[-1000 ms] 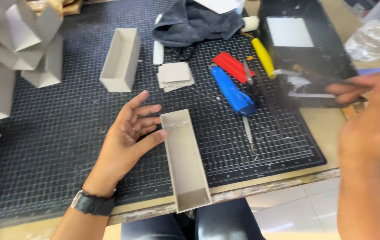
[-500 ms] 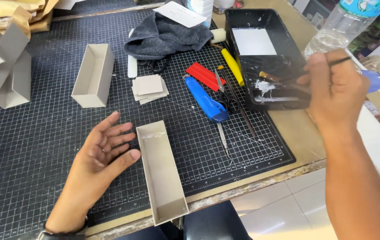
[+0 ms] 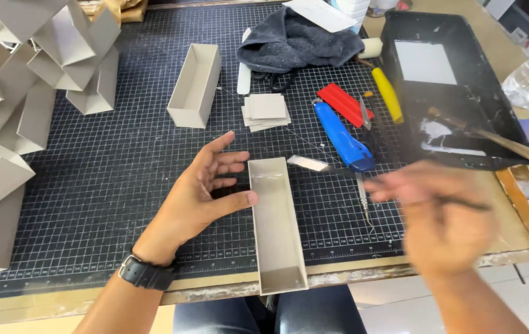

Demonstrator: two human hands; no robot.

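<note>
A long open grey cardboard box lies on the black cutting mat, its near end over the table's front edge. My left hand, a black watch on its wrist, rests on the mat beside the box with fingers spread, and the thumb touches the box's left wall. My right hand is blurred by motion, to the right of the box near the front edge. A thin dark line crosses its fingers; I cannot tell what it is.
A second grey box, small card squares, blue and red cutters, a yellow tool, a dark cloth. A black tray holds a wooden-handled brush. Folded grey card pieces stack at left.
My right hand has come away from the black tray, down and left toward the front edge. The brush now rests in the tray. My left hand still rests against the box.
</note>
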